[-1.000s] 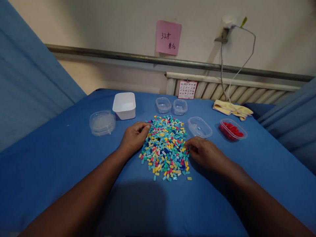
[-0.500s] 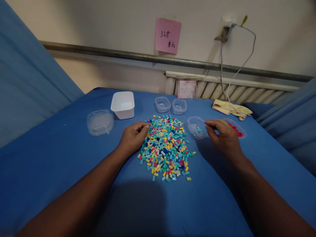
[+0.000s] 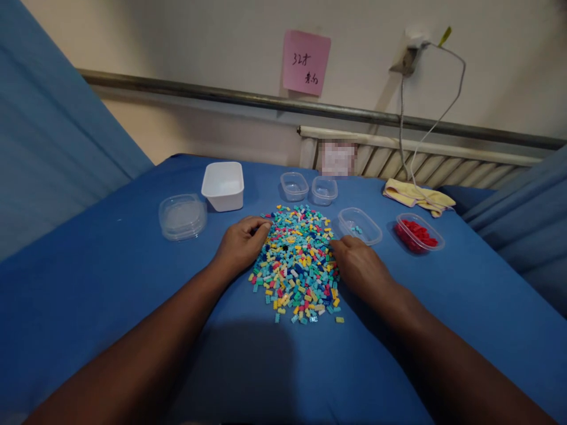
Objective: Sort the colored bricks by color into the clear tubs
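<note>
Off past the left hand (image 3: 241, 243), on its outer side, I've got a stack of clear plastic lids (image 3: 182, 219) (well, they look like lids) lying on the blue cover (image 3: 110, 295). Between that and the hand, only farther back, is a white tub (image 3: 222, 188). Left hand itself sits right at the near-left edge of the brick pile (image 3: 301, 260), fingers curled and thumb lying close to them. From my end I honestly can't tell if a brick is pinched in there

Pile is a loose spread of tiny bricks, blue, teal, yellow, pink, filling the gap between the two hands. Beyond it, away from both grips, two small clear boxes (image 3: 295, 188) stand side by side

Right hand (image 3: 361, 265) is on the opposite edge, fingertips bunched down at the bricks. The back of the hand blocks my view, so no clue whether that grip is wide, narrow or on something. Just beyond its knuckles is a bigger clear box (image 3: 380, 236) with a few light blue bricks (image 3: 357, 229) in it. Farther out right of that hand there's a yellow cloth (image 3: 411, 193) toward the back, and nearer, a container of red pieces (image 3: 416, 231)
</note>
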{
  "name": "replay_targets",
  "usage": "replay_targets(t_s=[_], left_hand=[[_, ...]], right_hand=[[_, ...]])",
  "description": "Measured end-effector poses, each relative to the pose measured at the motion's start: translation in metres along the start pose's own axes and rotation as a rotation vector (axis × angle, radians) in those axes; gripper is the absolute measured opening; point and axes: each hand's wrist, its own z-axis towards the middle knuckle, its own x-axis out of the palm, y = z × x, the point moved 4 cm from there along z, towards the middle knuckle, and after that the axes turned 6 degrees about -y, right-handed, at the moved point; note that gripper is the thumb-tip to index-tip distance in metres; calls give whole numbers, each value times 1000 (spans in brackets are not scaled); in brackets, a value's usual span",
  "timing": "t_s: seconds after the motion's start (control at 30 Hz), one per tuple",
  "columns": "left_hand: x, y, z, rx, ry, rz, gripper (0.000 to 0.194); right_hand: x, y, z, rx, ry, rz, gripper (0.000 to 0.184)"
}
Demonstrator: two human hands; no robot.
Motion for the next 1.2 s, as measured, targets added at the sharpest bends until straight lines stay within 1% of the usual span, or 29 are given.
replay_targets(t_s=[0.1, 0.2, 0.3, 0.37, 0.5, 0.53, 0.6, 0.7, 0.83, 0.93, 1.0, 1.1, 1.2], left_hand=[[0, -2, -1, 2, 5, 2, 30], [0, -3, -1, 12, 7, 1, 30], [0, -2, -1, 17, 0, 9, 31], [0, -1, -1, 17, 1, 14, 31], [0, -2, -1, 27, 18, 17, 32], [0, -2, -1, 28, 19, 19, 32], [0, -1, 0, 23, 15, 23, 32], [0, 2, 1, 14, 11, 23, 33], [1, 3, 1, 16, 18, 11, 34], [0, 3, 1, 10, 17, 22, 34], [-1, 2, 2, 12, 19, 35, 34], [-1, 1, 2, 16, 17, 34, 32], [-1, 2, 2, 9, 8, 24, 32]], right_hand=[[-1, 1, 2, -1, 19, -1, 14], [2, 0, 1, 7, 7, 15, 9], [4, -6, -3, 2, -49, 54, 14], [-1, -14, -5, -6, -152, 105, 19], [-20, -44, -5, 43, -492, 154, 25], [-23, -52, -5, 68, -548, 150, 26], [-25, -69, -4, 107, -589, 143, 28], [-21, -89, -7, 98, -546, 159, 32], [-15, -103, -17, -1, -429, 241, 32], [-15, -104, -22, -67, -376, 308, 32], [-15, -102, -23, -80, -352, 319, 31], [-13, -101, -23, -87, -307, 264, 34], [-11, -105, -25, -95, -281, 178, 32]])
